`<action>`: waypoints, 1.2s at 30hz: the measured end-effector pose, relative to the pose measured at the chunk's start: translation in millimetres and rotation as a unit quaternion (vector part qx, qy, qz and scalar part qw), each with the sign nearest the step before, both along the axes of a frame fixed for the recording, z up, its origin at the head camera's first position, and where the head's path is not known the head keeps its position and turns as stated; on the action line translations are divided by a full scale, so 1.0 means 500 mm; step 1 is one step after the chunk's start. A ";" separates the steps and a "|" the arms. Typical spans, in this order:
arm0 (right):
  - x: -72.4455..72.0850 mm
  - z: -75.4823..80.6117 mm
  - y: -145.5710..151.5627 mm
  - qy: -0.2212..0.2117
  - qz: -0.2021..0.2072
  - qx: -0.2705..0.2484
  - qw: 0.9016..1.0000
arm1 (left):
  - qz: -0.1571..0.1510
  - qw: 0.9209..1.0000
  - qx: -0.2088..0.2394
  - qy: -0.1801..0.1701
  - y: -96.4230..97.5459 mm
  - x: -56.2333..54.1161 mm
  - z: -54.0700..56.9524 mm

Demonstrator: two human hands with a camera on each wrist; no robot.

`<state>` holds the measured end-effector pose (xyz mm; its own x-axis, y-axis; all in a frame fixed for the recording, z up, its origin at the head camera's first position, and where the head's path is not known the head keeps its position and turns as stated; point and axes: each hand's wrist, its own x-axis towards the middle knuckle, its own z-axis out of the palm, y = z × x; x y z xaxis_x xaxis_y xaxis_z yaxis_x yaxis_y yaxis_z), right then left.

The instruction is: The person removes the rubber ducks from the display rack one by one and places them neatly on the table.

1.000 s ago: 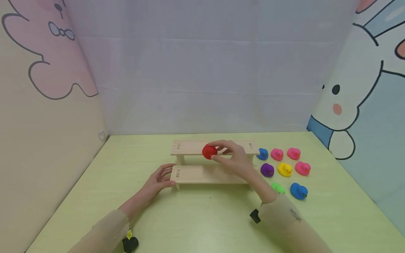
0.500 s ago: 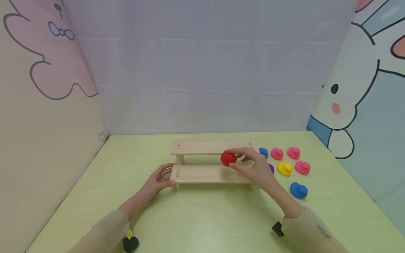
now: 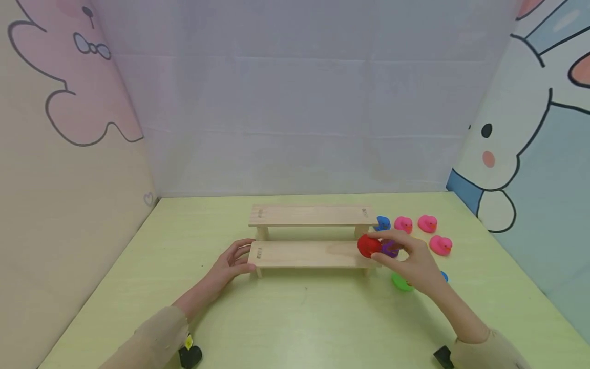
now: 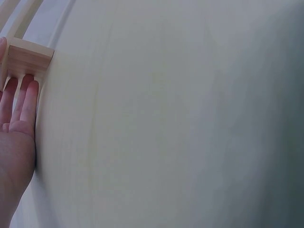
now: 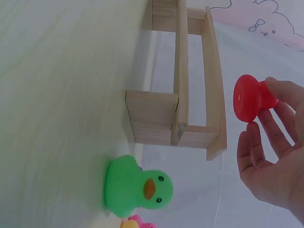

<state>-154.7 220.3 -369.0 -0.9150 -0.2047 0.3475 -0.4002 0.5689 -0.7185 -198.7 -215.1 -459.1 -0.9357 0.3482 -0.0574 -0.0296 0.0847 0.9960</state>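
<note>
My right hand (image 3: 415,261) pinches a red toy duck (image 3: 369,246) between thumb and fingertips, in the air by the right end of the lower board. Seen from below in the right wrist view, the red duck (image 5: 248,99) shows its round base. A two-step wooden stand (image 3: 304,254) has a higher board behind a lower one. My left hand (image 3: 230,263) holds the left end of the lower step, thumb at its front corner and fingers toward the back. In the left wrist view, fingers of the left hand (image 4: 19,123) touch the wooden end (image 4: 29,58).
Right of the stand sit several toy ducks: blue (image 3: 382,223), pink (image 3: 427,223) and purple (image 3: 391,249) among them. A green duck (image 5: 135,187) sits near the stand's right leg. The pale table (image 3: 286,323) ends at a white cloth backdrop (image 3: 295,118).
My right hand has carried the red duck rightward and a little nearer, from in front of the upper board to the lower board's right end. The left hand has stayed at the stand.
</note>
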 end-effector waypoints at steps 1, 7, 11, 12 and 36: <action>0.004 0.001 0.008 -0.005 -0.006 0.005 1.000 | 0.001 1.000 0.000 -0.001 0.000 0.000 0.000; 0.024 0.004 0.058 0.022 -0.039 0.051 0.998 | 0.002 1.000 -0.004 0.009 0.001 0.001 0.001; 0.030 0.000 0.095 0.058 -0.039 0.073 0.995 | 0.001 1.000 -0.003 0.011 0.001 0.001 0.001; 0.033 -0.001 0.105 0.064 -0.038 0.076 0.994 | -0.001 1.000 -0.003 0.012 0.000 0.001 0.002; 0.044 -0.041 0.276 0.071 -0.061 0.124 0.988 | 0.001 1.000 -0.009 0.004 -0.004 -0.003 -0.005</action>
<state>-132.8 358.3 -389.5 -0.8841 -0.1902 0.4268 -0.4036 0.7710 -0.4926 -200.4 -217.1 -461.3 -0.9368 0.3453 -0.0564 -0.0221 0.1025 0.9945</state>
